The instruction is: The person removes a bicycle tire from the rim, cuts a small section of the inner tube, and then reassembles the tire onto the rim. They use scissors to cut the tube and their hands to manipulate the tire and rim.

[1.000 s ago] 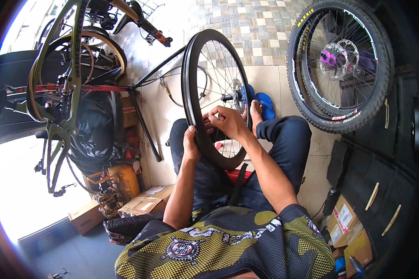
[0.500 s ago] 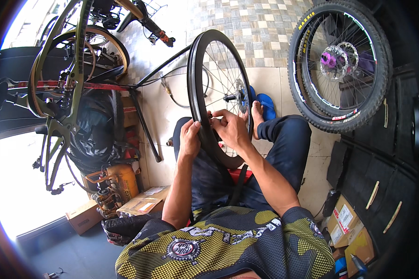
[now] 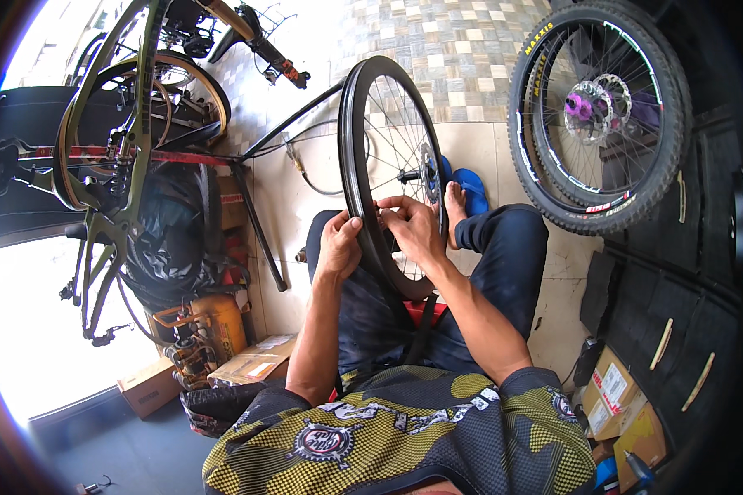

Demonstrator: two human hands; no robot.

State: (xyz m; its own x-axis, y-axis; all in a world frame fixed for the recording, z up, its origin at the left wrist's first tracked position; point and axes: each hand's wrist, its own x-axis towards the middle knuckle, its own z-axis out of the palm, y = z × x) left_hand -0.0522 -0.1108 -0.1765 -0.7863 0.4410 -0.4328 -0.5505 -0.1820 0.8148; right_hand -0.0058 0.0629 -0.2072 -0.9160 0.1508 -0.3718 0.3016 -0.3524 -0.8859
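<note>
A bare black bicycle rim with thin spokes (image 3: 370, 124) stands upright between my knees as I sit in dark jeans. My left hand (image 3: 339, 246) grips the left side of the rim at its near edge. My right hand (image 3: 413, 227) pinches something small against the rim's inner side among the spokes; what it pinches is too small to make out. The hub and disc rotor (image 3: 425, 175) sit just above my right hand. My bare foot rests beyond the wheel beside a blue sandal (image 3: 472, 190).
A knobby-tyred wheel with a purple hub (image 3: 598, 115) leans at the right. An olive bicycle frame (image 3: 124, 148) hangs on a work stand (image 3: 260, 239) at the left. Below it are an orange compressor (image 3: 210, 326) and cardboard boxes (image 3: 252, 363). More boxes (image 3: 615, 396) lie at my right.
My hands have shifted slightly along the near part of the rim, and the rim has turned a little. The rest stays the same.
</note>
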